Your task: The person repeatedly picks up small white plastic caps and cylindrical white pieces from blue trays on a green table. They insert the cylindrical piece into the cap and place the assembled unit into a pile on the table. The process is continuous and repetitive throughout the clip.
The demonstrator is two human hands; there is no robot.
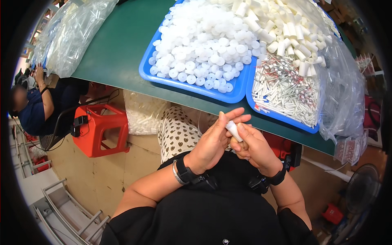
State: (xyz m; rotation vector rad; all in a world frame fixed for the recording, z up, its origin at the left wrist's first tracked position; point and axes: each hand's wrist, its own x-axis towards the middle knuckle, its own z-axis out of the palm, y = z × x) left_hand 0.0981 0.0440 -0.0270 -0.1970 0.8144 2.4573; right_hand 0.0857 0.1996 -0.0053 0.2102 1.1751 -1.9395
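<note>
I've got the right hand [255, 146] pinched round a white tube [233, 129] near the green table [116, 43], left hand [213, 143] loosely spread beside it; best grip firmly without squashing.

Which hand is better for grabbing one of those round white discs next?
Probably the left hand: it looks open, and the blue tray of discs lies ahead of it. The right hand pinches a small white piece.
</note>
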